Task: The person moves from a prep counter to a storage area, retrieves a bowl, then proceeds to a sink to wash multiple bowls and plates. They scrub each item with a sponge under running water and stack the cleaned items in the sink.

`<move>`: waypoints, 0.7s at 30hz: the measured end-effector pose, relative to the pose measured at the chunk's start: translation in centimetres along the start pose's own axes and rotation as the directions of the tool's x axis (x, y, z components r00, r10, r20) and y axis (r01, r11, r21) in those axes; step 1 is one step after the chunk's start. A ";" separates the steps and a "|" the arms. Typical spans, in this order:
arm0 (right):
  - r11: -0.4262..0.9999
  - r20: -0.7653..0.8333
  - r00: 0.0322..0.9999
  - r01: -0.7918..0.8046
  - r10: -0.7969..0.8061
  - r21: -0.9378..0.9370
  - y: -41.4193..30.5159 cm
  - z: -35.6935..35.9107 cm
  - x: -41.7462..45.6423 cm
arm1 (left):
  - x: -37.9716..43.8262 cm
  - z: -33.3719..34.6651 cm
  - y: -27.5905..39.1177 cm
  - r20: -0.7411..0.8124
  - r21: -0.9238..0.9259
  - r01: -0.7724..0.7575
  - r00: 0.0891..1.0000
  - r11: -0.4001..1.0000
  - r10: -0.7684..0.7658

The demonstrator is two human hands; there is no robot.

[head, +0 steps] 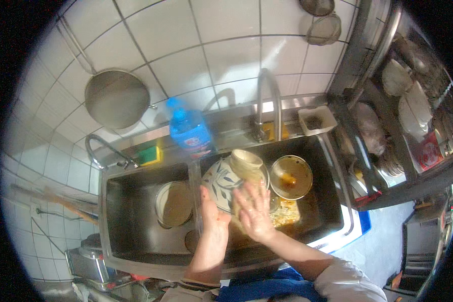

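Note:
My left hand point(213, 211) grips the lower left rim of a white bowl with a leaf pattern point(221, 177), over the right sink basin. Against the bowl lies my right hand point(255, 211), fingers spread, with something yellowish partly under it that I cannot make out. A small cream bowl point(246, 159) sits at the patterned bowl's upper right. Right of it, a round bowl point(291, 177) holds murky liquid and a yellow-orange piece. Pale food scraps point(287, 213) lie in brownish water below that. In the left basin is another round bowl point(174, 204).
A blue pump bottle point(191, 132) stands behind the basin divider. Behind the sinks are a left faucet point(102, 151), a right faucet point(270, 102), a green-and-yellow sponge point(149, 155) and a white square container point(317, 120). A large strainer point(117, 99) hangs on the tiles; shelves with dishes point(415, 109) stand right.

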State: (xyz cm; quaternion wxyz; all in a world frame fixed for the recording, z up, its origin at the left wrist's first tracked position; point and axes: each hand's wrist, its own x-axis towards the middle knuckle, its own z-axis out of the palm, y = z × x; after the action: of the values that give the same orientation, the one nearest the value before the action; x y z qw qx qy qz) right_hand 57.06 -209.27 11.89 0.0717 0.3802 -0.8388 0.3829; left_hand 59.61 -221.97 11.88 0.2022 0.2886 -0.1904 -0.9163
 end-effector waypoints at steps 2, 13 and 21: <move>0.977 -0.065 0.994 -0.078 0.093 0.199 2.0 0.4 -0.2 | -0.5 -1.6 0.2 0.086 -0.048 0.039 0.996 0.998 -0.035; 0.237 0.696 0.712 -0.696 0.098 0.678 6.7 0.0 10.2 | -1.9 -2.5 5.6 0.080 0.719 -0.010 0.994 0.695 -0.068; 0.322 0.353 0.806 -0.532 0.476 0.783 2.7 -3.1 9.5 | -3.3 -0.9 4.9 0.022 0.743 -0.043 0.999 0.668 0.040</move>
State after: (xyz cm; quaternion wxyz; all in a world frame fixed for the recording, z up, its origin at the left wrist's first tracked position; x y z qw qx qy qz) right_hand 47.99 -211.48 16.33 -0.2721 0.0951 -0.6128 0.7358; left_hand 63.90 -224.72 15.01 0.0876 0.3398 -0.5534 -0.7554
